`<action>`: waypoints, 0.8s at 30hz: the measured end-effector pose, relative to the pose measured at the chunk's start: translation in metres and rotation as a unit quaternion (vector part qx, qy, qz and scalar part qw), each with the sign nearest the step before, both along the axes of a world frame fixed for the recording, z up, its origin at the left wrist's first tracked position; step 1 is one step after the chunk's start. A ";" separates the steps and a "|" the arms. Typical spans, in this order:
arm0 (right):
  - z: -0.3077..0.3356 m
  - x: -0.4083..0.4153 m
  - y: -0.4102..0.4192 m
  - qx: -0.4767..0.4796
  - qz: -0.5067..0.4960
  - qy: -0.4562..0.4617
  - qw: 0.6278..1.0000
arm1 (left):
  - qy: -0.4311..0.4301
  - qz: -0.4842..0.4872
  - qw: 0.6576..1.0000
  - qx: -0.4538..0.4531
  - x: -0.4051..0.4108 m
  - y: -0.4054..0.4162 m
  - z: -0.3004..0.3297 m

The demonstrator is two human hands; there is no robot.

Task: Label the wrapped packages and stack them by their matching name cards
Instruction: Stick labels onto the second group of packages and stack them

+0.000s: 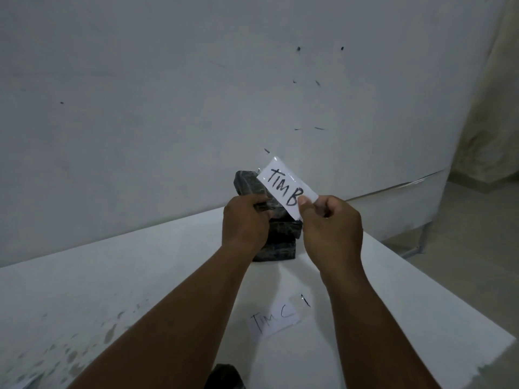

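I see my left hand [243, 223] gripping a dark wrapped package [250, 186] above the counter [140, 265] stack [280, 242], while my right hand [331, 223] pinches the "TIM B" label [283, 186] just beside it.

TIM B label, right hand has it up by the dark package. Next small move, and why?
Probably lower the TIM B label flat onto the dark wrapped package that the left hand holds up. The right hand pinches only the label's near end, so the rest hangs free beside the package and looks not yet stuck. Other dark packages sit stacked on the table below.
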State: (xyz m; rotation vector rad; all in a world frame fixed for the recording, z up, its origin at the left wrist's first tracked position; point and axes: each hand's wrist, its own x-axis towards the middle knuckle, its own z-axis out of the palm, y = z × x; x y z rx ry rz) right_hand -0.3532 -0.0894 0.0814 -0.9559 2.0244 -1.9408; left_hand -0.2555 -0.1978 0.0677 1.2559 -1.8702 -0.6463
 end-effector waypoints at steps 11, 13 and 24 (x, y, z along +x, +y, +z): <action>0.005 0.028 0.059 -0.023 0.001 -0.011 1.000 | 0.023 -0.029 0.999 0.002 0.088 0.088 0.043; 0.009 0.037 0.072 -0.019 0.026 -0.008 0.999 | 0.011 -0.034 0.999 0.014 0.115 0.112 0.048; 0.008 0.088 0.121 0.072 0.206 0.027 0.975 | -0.038 -0.109 0.979 0.170 0.246 0.224 0.021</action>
